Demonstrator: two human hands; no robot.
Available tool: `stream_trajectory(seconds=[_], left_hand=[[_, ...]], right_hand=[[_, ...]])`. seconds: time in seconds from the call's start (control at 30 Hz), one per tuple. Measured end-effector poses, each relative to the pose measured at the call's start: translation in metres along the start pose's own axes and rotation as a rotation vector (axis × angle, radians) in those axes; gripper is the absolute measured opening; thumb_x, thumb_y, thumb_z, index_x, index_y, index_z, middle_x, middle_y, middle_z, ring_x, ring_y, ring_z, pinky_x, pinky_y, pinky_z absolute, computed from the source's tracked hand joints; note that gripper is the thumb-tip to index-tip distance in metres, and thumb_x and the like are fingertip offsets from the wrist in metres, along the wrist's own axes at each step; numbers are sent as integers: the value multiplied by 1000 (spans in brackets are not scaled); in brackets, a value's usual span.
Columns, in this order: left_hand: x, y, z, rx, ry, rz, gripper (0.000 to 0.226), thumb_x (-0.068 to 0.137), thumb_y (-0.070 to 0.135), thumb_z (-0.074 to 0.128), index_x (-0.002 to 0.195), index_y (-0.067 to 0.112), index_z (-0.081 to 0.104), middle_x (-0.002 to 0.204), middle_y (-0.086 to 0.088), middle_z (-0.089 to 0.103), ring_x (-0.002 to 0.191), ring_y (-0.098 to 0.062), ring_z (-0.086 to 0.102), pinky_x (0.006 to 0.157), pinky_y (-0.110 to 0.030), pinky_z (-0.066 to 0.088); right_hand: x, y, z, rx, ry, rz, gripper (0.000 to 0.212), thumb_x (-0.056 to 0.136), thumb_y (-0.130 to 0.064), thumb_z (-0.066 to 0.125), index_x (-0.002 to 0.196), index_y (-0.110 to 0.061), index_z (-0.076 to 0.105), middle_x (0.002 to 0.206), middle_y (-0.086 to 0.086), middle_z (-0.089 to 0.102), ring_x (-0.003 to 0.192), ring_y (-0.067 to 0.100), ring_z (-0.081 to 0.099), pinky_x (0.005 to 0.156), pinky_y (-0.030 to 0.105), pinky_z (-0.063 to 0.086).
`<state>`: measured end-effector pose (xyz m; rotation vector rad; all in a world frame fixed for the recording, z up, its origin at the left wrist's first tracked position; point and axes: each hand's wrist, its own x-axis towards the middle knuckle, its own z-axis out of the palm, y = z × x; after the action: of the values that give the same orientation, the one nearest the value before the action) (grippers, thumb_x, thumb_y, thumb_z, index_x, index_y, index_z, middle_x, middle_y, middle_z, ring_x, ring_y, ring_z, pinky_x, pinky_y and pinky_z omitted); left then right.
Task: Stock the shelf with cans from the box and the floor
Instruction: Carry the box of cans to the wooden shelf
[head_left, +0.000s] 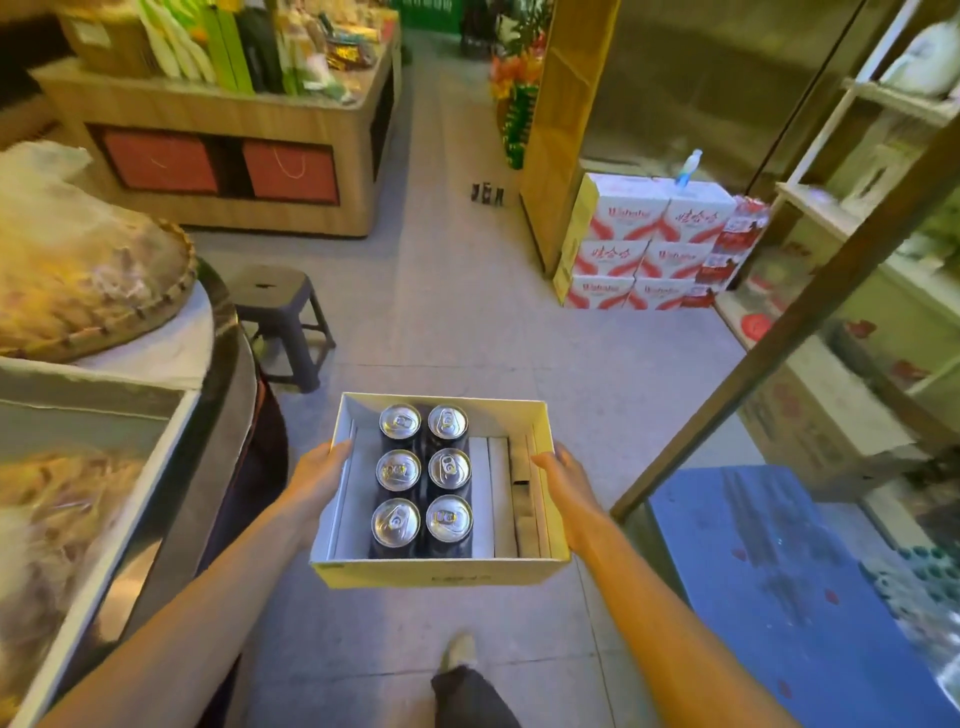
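I carry an open cardboard box (441, 574) in front of me above the floor. Inside it stand several dark cans (422, 475) with silver tops, in two rows on the left side; white dividers fill the right side. My left hand (317, 480) grips the box's left wall, thumb over the rim. My right hand (563, 486) grips the right wall the same way. A few dark cans (487, 194) stand on the floor far ahead, beside a wooden shelf unit (558, 135). A shelf rack (852, 249) runs along the right.
A counter with a woven basket (88, 280) is at my left, a dark stool (283, 322) beyond it. Stacked white-and-red cartons (649, 249) sit ahead on the right, a blue crate (779, 571) at my lower right. A wooden display island (223, 130) stands back left. Tiled aisle runs ahead.
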<state>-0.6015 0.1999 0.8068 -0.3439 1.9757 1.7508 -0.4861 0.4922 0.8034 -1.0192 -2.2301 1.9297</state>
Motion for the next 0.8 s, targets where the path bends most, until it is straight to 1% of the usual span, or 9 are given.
stream_trajectory(seconds=[0.1,0.17,0.23,0.33,0.43,0.5,0.57,0.7,0.8], left_hand=[[68,40,12,-23,-11,-1,29,96,36,55,110,15,69,111,-13,72,104,-34,67,99,-55,49],[113,68,23,-46,-2,0,30,96,37,55,112,16,68,112,-11,72,107,-33,66,101,-54,48],[159,100,33,-65,1,2,28,96,38,57,110,18,70,109,-11,74,103,-32,68,98,-53,50],[225,153,46,-84,-26,7,30,95,40,59,111,17,70,109,-13,74,104,-35,68,99,-57,50],[292,207,60,-98,-1,8,28,95,38,59,108,15,69,106,-16,74,98,-36,70,95,-57,51],[338,240,68,-94,39,16,29,97,37,56,113,14,66,113,-17,71,103,-37,67,99,-57,49],[386,271,77,-83,55,15,31,99,37,53,119,15,63,122,-16,67,113,-37,62,104,-56,45],[489,321,95,-81,48,0,44,100,38,51,135,13,55,136,-14,59,128,-35,53,112,-54,37],[562,352,109,-70,21,-4,42,98,38,52,131,13,59,132,-12,62,125,-35,55,111,-54,38]], right_hand=[[81,-28,11,3,-13,-21,32,102,-28,46,132,-37,52,117,-11,56,100,6,55,83,30,44],[138,-50,19,11,-30,-25,22,101,-29,46,115,-44,54,107,-18,57,94,0,54,76,25,44],[196,-77,26,23,-44,-33,22,100,-29,46,100,-48,58,99,-27,57,91,-3,54,65,18,42],[277,-125,34,11,-66,-51,23,100,-32,47,94,-52,57,97,-33,54,89,-5,54,62,15,40],[359,-174,39,-18,-74,-75,19,101,-35,46,115,-45,55,112,-22,54,94,0,52,75,21,43],[412,-202,43,-44,-70,-76,30,102,-35,45,131,-38,50,127,-12,51,105,7,52,88,30,43],[462,-229,49,-51,-59,-76,35,102,-34,44,137,-32,48,136,-5,51,113,14,52,93,36,43],[561,-270,62,-57,-42,-57,43,102,-31,44,145,-29,43,140,-3,49,120,18,48,92,34,37],[632,-295,72,-45,-27,-41,40,102,-32,45,142,-30,45,131,-5,51,105,13,49,87,34,38]])
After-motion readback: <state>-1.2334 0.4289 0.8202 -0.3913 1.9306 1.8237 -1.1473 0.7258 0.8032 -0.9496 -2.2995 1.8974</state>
